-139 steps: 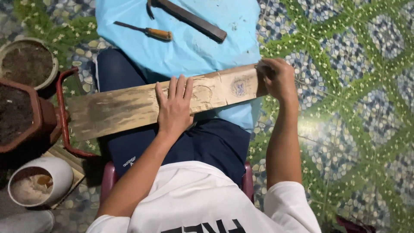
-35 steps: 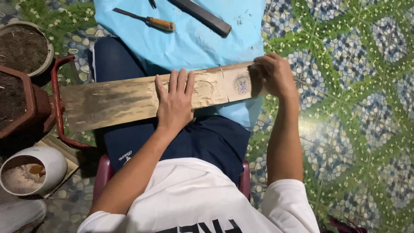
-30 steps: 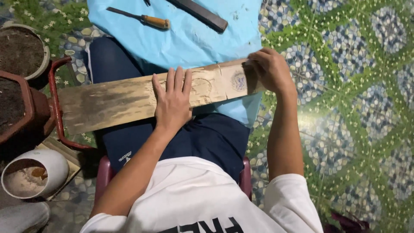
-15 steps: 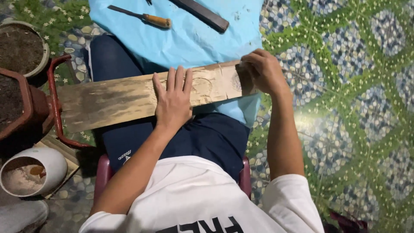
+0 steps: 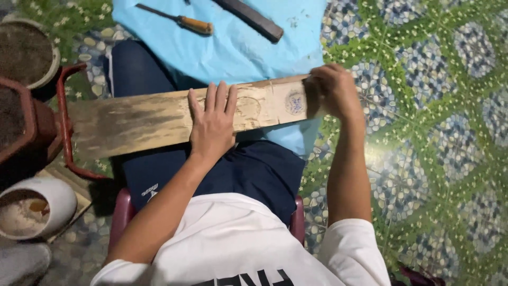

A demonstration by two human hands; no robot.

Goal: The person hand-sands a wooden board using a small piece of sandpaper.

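A long, weathered wooden plank lies across my lap, over dark blue trousers. My left hand rests flat on its middle, fingers stretched out, pressing it down. My right hand sits at the plank's right end with its fingers curled over a small pale piece held against the wood; that piece is mostly hidden. A round blue mark shows on the plank just left of the right hand, beside a shallow carved oval.
A blue sheet ahead carries a wooden-handled chisel and a dark flat bar. Soil-filled pots, a red metal frame and a white pot crowd the left. Patterned floor tiles lie on the right.
My right hand slid left along the plank, covering the round blue mark, then moved back to the right end, uncovering it. My left hand stayed flat in place.
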